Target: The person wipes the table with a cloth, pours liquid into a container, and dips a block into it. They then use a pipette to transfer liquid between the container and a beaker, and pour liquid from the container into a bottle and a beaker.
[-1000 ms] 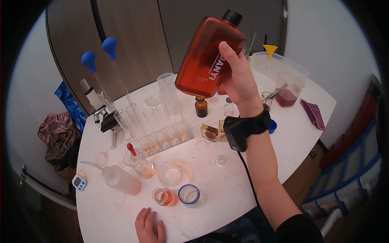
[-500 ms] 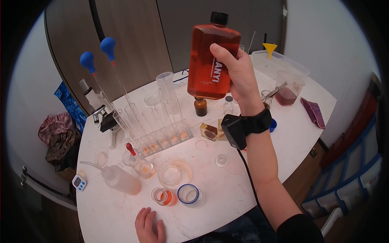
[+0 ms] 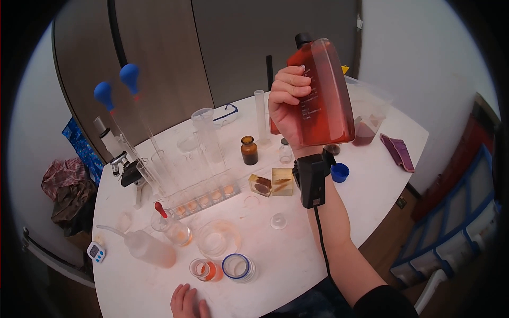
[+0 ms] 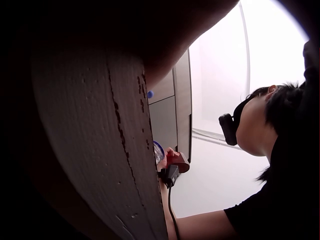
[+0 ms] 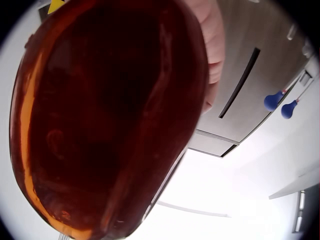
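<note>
A red bottle with a black cap (image 3: 328, 95) is held up over the back right of the table by my right hand (image 3: 289, 103), its fingers curled round the side with small print. In the right wrist view the bottle (image 5: 105, 120) fills much of the picture, with the fingers (image 5: 212, 50) along its edge. My left hand (image 3: 188, 302) rests on the table's front edge, fingers loosely bent and holding nothing. Nearest to it are a small flask of orange liquid (image 3: 205, 270) and a blue-rimmed glass jar (image 3: 237, 266).
A test tube rack (image 3: 207, 199), wash bottle (image 3: 151, 249) and microscope (image 3: 127, 164) stand at the left. Behind are a brown bottle (image 3: 248, 151) and a clear cylinder (image 3: 260, 116). Specimen blocks (image 3: 282, 183), a blue lid (image 3: 340, 172) and a purple cloth (image 3: 396, 152) lie toward the right.
My right hand has turned the bottle round, so its large lettering no longer shows and my fingers face the camera. The head view has shifted slightly. My left hand stays on the table.
</note>
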A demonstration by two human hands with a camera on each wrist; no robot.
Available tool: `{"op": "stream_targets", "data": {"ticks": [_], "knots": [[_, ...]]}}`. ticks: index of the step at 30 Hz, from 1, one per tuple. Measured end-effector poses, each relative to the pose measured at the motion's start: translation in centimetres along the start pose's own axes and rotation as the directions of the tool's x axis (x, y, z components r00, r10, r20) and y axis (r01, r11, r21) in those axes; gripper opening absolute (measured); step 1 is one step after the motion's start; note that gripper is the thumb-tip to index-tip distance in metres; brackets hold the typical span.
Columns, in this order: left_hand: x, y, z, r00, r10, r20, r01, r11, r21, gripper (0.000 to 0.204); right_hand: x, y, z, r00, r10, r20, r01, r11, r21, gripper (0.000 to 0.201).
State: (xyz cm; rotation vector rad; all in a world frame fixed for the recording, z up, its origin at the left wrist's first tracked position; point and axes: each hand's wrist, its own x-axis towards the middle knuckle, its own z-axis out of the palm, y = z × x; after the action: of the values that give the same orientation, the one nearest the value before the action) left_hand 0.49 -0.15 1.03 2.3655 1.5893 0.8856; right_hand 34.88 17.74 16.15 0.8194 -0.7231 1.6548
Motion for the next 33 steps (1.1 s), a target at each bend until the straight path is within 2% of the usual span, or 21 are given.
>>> {"op": "stream_targets", "data": {"ticks": [4,5,6,7,9,10,12,13,16,17,20,27,33], "knots": [[0.1,-0.1,0.0,1.000,0.005,-0.008,-0.005,1.000,-0.012,0.025,-0.1,-0.4,1.0,0.999,-0.022,0.044,0.025,0.996,-0.082,0.025],[0.1,-0.1,0.0,1.000,0.004,-0.008,-0.004,1.000,-0.011,0.025,-0.1,-0.6,1.8,0.992,-0.125,-0.033,0.106,0.933,-0.345,0.030],[0.0,-0.1,0.0,1.000,0.008,-0.011,-0.008,1.000,-0.013,0.025,-0.2,-0.7,2.5,0.967,-0.242,-0.080,0.151,0.796,-0.586,0.036],[-0.1,-0.1,0.0,1.000,0.011,-0.014,-0.011,1.000,-0.013,0.025,-0.2,0.1,3.8,0.809,-0.562,-0.173,0.155,0.487,-0.859,0.045],[-0.1,-0.1,0.0,1.000,0.012,-0.015,-0.012,1.000,-0.002,0.025,0.0,0.1,3.5,0.764,-0.643,0.049,0.148,0.101,-0.984,0.041],[0.0,-0.2,0.0,1.000,0.015,-0.016,-0.015,1.000,0.008,0.025,0.0,-0.1,3.3,0.764,-0.644,0.049,0.149,0.102,-0.984,0.041],[0.0,-0.1,0.0,1.000,0.012,-0.014,-0.012,1.000,0.008,0.026,-0.1,-0.7,3.0,0.746,-0.650,0.144,0.005,-0.212,-0.977,0.039],[0.0,-0.1,0.1,1.000,0.008,-0.013,-0.008,1.000,0.007,0.026,-0.3,-0.8,2.9,0.746,-0.651,0.143,0.003,-0.210,-0.978,0.039],[0.0,0.0,-0.1,1.000,0.004,-0.006,-0.004,1.000,0.010,0.026,-0.4,-1.1,2.4,0.777,-0.618,0.119,-0.204,-0.426,-0.881,0.044],[0.0,0.0,-0.1,1.000,0.004,-0.008,-0.004,1.000,0.011,0.026,-0.4,-1.1,2.2,0.777,-0.618,0.120,-0.202,-0.426,-0.882,0.044],[0.1,0.0,0.0,1.000,0.004,-0.006,-0.004,1.000,0.008,0.026,-0.4,-1.0,1.9,0.834,-0.545,0.088,-0.274,-0.548,-0.790,0.046],[-0.1,-0.3,0.1,1.000,0.015,-0.015,-0.015,1.000,0.004,0.027,-0.3,0.1,1.8,0.864,-0.502,0.030,-0.292,-0.551,-0.782,0.047],[-0.2,-0.4,0.2,1.000,0.011,-0.018,-0.011,1.000,-0.009,0.027,-0.2,0.6,2.0,0.891,-0.454,0.014,-0.315,-0.639,-0.701,0.048]]}}
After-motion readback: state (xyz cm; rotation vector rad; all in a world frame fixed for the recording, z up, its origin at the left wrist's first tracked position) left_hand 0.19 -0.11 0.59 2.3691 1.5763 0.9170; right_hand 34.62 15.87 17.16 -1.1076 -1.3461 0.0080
